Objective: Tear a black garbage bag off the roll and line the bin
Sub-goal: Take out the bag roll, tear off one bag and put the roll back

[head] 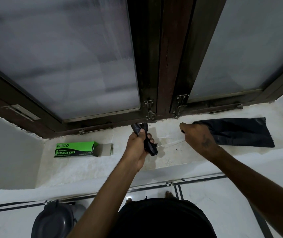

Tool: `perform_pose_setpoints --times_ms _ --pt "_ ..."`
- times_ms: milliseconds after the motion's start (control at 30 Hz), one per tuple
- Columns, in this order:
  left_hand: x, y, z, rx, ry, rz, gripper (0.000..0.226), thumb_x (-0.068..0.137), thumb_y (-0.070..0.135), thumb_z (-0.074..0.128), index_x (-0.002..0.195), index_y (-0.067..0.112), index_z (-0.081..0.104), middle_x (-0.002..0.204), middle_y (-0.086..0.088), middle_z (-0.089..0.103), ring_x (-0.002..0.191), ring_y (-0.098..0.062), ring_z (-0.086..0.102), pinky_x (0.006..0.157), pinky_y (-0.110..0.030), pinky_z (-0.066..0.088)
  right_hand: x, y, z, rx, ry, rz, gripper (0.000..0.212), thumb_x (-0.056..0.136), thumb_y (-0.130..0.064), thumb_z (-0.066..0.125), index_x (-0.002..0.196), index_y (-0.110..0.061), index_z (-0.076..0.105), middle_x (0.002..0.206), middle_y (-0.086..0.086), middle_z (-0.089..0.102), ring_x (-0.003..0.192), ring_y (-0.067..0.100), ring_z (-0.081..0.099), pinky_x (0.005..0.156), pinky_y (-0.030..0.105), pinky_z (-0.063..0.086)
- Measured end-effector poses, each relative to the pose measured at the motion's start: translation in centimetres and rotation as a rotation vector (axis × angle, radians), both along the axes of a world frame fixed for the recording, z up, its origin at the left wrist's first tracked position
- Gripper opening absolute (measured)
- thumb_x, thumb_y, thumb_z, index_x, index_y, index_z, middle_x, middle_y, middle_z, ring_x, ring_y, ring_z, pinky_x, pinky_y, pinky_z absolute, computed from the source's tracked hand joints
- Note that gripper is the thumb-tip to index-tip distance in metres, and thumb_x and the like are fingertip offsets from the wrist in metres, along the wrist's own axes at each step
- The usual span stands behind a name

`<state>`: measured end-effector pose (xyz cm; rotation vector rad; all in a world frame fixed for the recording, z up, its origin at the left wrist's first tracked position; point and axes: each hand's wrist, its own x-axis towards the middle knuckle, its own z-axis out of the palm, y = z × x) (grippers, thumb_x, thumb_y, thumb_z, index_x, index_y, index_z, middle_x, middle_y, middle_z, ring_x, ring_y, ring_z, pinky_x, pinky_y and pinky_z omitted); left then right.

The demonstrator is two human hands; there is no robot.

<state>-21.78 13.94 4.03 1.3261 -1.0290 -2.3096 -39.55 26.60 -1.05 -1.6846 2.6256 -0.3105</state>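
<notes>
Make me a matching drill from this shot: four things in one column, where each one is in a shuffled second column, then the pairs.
Things:
1. garbage bag roll
2. torn-off bag
3. green box
4. bin

Places:
A. on the floor, lower left
B. flat on the sill under the right hand
C. gripped in the left hand
D. lying open-ended on the sill, left side

Pairs: 1-C, 2-B, 3-D, 4-A

Bare forearms, a dark tattoo on the right hand (blurred), black clothing, bare toes beside the bin.
</notes>
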Motion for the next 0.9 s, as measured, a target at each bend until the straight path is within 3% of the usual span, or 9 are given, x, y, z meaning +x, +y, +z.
perform_pose_setpoints --times_ms 133,233,333,400,467,533,600,733,900 --pt "-0.7 0.7 0.5 -0.049 0.024 -0.034 0.022 0.11 0.021 0.034 0.107 0.02 0.056 0.072 0.0 0.048 0.063 -0.015 0.046 0.073 -0.033 0.043 -0.7 0.0 -0.7 0.008 0.045 0.004 0.037 0.052 0.021 0.071 0.063 -0.008 0.051 0.047 -0.004 0.024 0.034 0.017 0.024 0.038 0.021 0.021" --pt "0.3 -0.1 0.7 -0.084 -0.027 0.016 0.018 0.109 0.02 0.037 0.107 0.015 0.054 0.069 0.001 0.048 0.055 -0.01 0.045 0.061 -0.027 0.044 -2.0 1.1 -0.6 0.034 0.064 -0.03 0.033 0.057 0.02 0.07 0.068 -0.007 0.055 0.048 -0.008 0.023 0.036 0.014 0.023 0.042 0.015 0.013" --pt "2.6 -4.2 0.5 -0.191 -0.081 0.159 0.016 0.108 0.02 0.039 0.102 0.017 0.053 0.07 0.001 0.048 0.049 -0.006 0.047 0.053 -0.024 0.044 -4.4 3.6 -0.7 0.112 0.058 -0.18 0.022 0.076 0.013 0.061 0.078 -0.007 0.055 0.048 -0.01 0.025 0.038 0.013 0.026 0.043 0.017 0.01" --pt "3.6 -6.0 0.7 -0.191 -0.03 0.175 0.016 0.108 0.019 0.039 0.108 0.014 0.055 0.077 -0.003 0.053 0.061 -0.011 0.056 0.06 -0.026 0.05 -5.0 4.1 -0.6 0.088 0.063 -0.242 0.016 0.083 0.007 0.058 0.077 -0.007 0.053 0.047 -0.004 0.033 0.037 0.017 0.033 0.043 0.019 0.022" --pt "3.2 -5.8 0.9 -0.113 0.008 0.124 0.02 0.106 0.019 0.042 0.118 0.01 0.055 0.092 -0.008 0.064 0.084 -0.02 0.064 0.078 -0.036 0.054 -4.4 3.7 -0.4 -0.026 0.06 -0.291 0.017 0.087 -0.005 0.058 0.074 -0.009 0.049 0.049 -0.001 0.038 0.039 0.023 0.041 0.043 0.025 0.037" --pt "2.3 -4.3 1.1 -0.09 0.006 0.051 0.018 0.104 0.02 0.048 0.114 0.011 0.06 0.103 -0.009 0.069 0.095 -0.023 0.066 0.086 -0.038 0.053 -3.7 3.0 -0.3 -0.11 -0.008 -0.321 0.025 0.091 -0.025 0.06 0.074 -0.014 0.047 0.054 -0.004 0.044 0.046 0.023 0.046 0.049 0.027 0.037" --pt "1.6 -2.9 1.0 -0.137 -0.022 0.021 0.013 0.102 0.02 0.054 0.104 0.014 0.065 0.099 -0.004 0.071 0.093 -0.019 0.066 0.082 -0.03 0.051 -3.3 2.7 -0.2 -0.154 -0.071 -0.289 0.026 0.09 -0.039 0.061 0.078 -0.018 0.051 0.062 -0.006 0.05 0.055 0.016 0.049 0.055 0.027 0.036" --pt "1.4 -1.8 0.7 -0.227 -0.06 -0.046 0.012 0.098 0.014 0.06 0.106 0.02 0.068 0.103 0.0 0.072 0.097 -0.016 0.066 0.083 -0.028 0.052 -3.0 2.7 0.2 -0.105 -0.021 -0.285 0.031 0.092 -0.052 0.053 0.105 -0.024 0.06 0.094 -0.003 0.061 0.089 0.019 0.056 0.086 0.038 0.039" --pt "2.1 -1.8 1.1 -0.282 -0.044 -0.086 0.026 0.095 0.009 0.065 0.119 0.017 0.061 0.113 -0.007 0.068 0.094 -0.015 0.068 0.065 -0.023 0.058 -2.5 3.0 1.7 -0.24 -0.086 -0.37 0.032 0.091 -0.039 0.059 0.113 -0.02 0.07 0.129 0.01 0.051 0.115 0.027 0.049 0.099 0.045 0.036"
